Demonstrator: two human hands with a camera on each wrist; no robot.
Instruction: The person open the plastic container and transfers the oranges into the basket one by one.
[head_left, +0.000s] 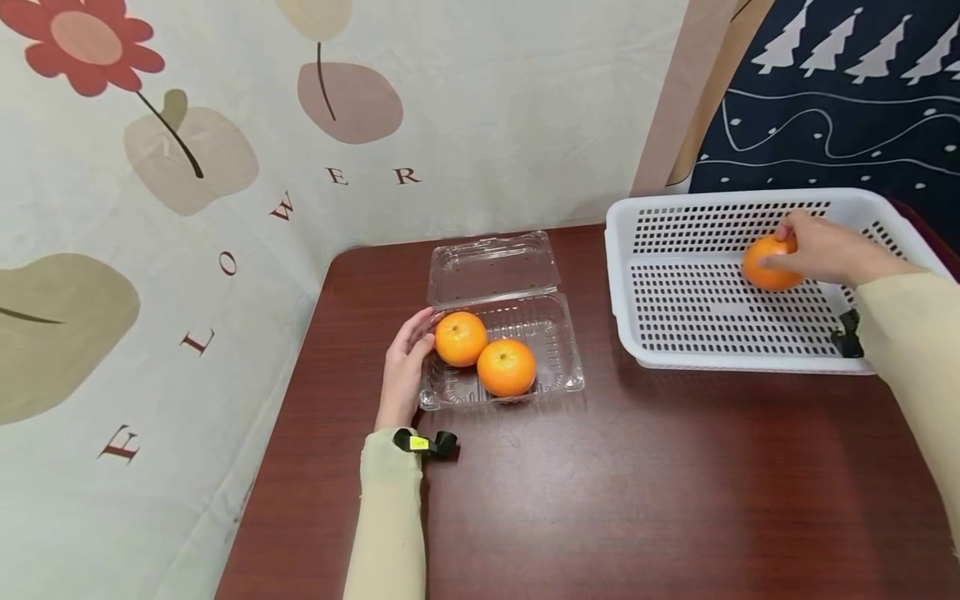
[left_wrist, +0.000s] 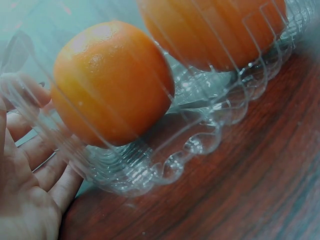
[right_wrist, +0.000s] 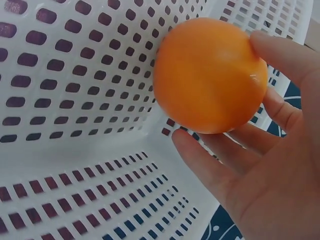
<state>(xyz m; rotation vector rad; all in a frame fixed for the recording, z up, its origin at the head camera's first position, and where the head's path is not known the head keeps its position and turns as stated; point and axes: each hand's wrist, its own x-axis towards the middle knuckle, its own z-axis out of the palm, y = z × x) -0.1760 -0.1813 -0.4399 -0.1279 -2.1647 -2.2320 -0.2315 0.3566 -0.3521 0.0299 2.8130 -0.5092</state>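
Note:
My right hand (head_left: 821, 248) grips an orange (head_left: 772, 263) inside the white perforated basket (head_left: 626, 292). In the right wrist view, the fingers (right_wrist: 205, 160) and thumb curve round the orange (right_wrist: 210, 75) beside the basket's walls. My left hand (head_left: 405, 367) rests against the left side of a clear plastic clamshell box (head_left: 551, 333), its fingers loosely extended along the outer wall in the left wrist view. Two more oranges sit in that box: one orange (head_left: 461, 339) close to the left hand, the other orange (head_left: 507, 367) touching it on the right. The box's lid (head_left: 491, 268) lies folded back, away from me.
Everything stands on a dark red-brown table (head_left: 585, 492). A pale cloth (head_left: 510, 108) with flower prints hangs behind and to the left. Dark blue cloth (head_left: 847, 108) with white trees hangs behind the basket. Each wrist wears a black camera strap (head_left: 427, 442).

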